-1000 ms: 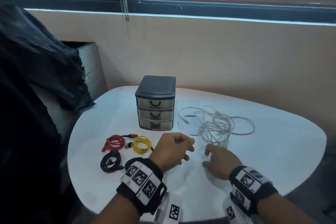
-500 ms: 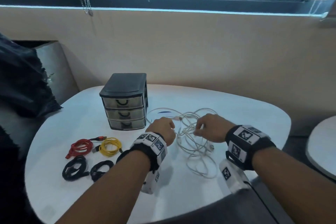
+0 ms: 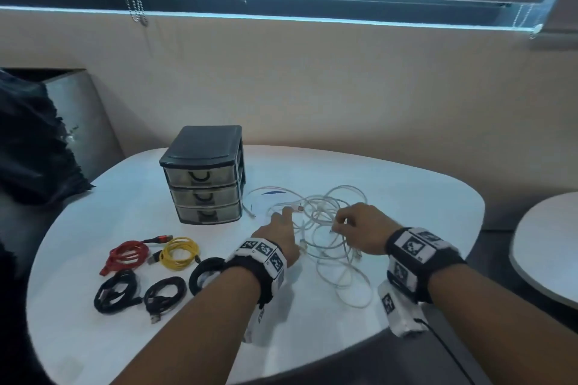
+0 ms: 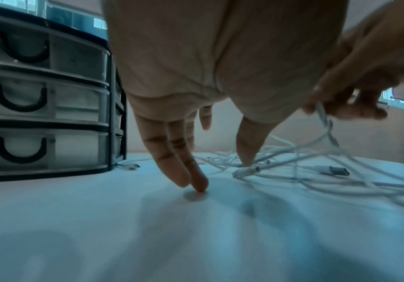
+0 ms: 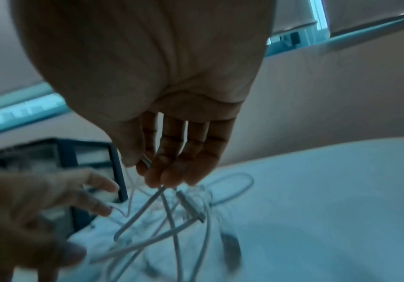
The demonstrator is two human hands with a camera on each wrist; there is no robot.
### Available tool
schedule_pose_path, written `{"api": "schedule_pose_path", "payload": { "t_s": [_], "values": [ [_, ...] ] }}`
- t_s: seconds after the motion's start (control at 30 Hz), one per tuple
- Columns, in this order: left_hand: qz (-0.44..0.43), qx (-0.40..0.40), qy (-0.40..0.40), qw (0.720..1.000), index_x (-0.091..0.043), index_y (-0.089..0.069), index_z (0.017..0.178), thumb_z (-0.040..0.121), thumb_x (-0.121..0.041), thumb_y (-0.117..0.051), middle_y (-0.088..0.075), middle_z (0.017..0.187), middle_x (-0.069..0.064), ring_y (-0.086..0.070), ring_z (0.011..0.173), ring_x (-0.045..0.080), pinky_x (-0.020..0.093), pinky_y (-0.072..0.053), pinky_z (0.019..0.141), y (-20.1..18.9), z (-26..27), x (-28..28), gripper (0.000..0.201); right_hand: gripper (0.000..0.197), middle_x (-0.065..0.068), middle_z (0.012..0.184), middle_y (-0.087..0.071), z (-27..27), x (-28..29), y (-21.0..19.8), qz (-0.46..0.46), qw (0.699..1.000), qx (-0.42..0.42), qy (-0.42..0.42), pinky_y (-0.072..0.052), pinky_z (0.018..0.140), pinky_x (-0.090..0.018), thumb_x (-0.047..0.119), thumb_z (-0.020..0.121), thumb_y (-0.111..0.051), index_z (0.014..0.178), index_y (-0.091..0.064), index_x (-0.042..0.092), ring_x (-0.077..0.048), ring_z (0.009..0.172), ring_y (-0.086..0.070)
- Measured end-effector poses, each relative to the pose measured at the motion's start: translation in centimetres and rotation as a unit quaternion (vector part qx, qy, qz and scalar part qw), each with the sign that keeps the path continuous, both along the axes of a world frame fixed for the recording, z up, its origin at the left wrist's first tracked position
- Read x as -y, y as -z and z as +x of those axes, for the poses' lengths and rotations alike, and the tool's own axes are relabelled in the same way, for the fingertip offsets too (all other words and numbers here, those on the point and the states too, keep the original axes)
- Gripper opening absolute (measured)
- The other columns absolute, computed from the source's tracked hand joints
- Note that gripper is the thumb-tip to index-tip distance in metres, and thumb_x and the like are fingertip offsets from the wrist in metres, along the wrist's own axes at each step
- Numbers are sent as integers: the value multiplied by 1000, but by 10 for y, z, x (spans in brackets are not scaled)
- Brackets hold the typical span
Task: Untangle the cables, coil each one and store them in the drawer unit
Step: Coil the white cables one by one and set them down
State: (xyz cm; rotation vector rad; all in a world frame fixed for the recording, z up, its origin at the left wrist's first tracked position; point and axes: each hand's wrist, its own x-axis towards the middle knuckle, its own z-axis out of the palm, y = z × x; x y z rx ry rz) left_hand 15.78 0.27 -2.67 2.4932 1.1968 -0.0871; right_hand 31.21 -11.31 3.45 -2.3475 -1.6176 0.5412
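Note:
A tangle of white cables (image 3: pixel 325 247) lies on the white table (image 3: pixel 422 197), right of the black three-drawer unit (image 3: pixel 205 175), whose drawers are all closed. My right hand (image 3: pixel 341 225) hovers over the tangle and pinches a white cable strand (image 5: pixel 148 164) between thumb and fingers, lifting it off the table. My left hand (image 3: pixel 281 225) is at the tangle's left edge with its fingers (image 4: pixel 199 183) straight, one tip touching the table. Its thumb (image 4: pixel 246 152) rests on a white plug (image 4: pixel 245 170).
Coiled cables lie at the front left: a red cable (image 3: pixel 128 255), a yellow cable (image 3: pixel 179 251) and three black cables (image 3: pixel 115 294). A dark cushion (image 3: pixel 31 150) sits at the far left. Another white table (image 3: pixel 547 247) is at the right. A wall is behind.
My left hand has straightened its fingers and set them down on the table beside the tangle. My right hand stays at the tangle, holding a strand raised. The head view has shifted slightly.

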Motion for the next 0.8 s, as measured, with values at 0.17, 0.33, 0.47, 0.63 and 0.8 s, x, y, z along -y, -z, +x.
{"api": "schedule_pose_path", "payload": {
  "t_s": [0.17,0.33,0.47,0.63,0.8],
  "values": [
    [-9,-31,-62,998,-32,6,158,96,-25,-54,-5,164,9,-52,129,32,39,-46,94,3,3,-11,86,25,7,62,-67,18,20,-51,113,993,-6,25,-46,58,-25,28,100,-53,78,-64,23,-2,53,-59],
    [30,-63,-72,995,-17,-53,128,97,-21,-45,-47,137,13,-59,115,32,41,-49,93,8,3,-33,33,24,-5,78,-71,80,41,-70,180,964,57,188,-55,74,-39,24,97,-52,83,-69,15,-29,77,-67],
    [46,-94,-70,992,-13,-57,119,93,-15,-40,-49,138,12,-54,118,30,36,-49,91,13,-3,-46,30,21,-9,84,-73,113,53,-51,195,943,24,268,-57,81,-47,24,95,-55,83,-71,16,-33,80,-69],
    [52,-96,-66,992,-8,-56,123,97,-25,-52,-56,133,15,-60,113,29,31,-45,78,19,-8,-55,31,18,0,78,-69,117,55,-20,163,951,-47,260,-58,69,-40,15,94,-54,88,-70,22,-22,64,-62],
    [-11,-18,-184,983,-1,-50,115,94,-9,-53,-63,113,15,-63,113,33,34,-49,79,10,-5,-46,22,31,-7,124,-63,102,47,-11,46,983,-26,177,-44,62,-25,6,96,-40,110,-63,21,-18,79,-59]
  ]
}}
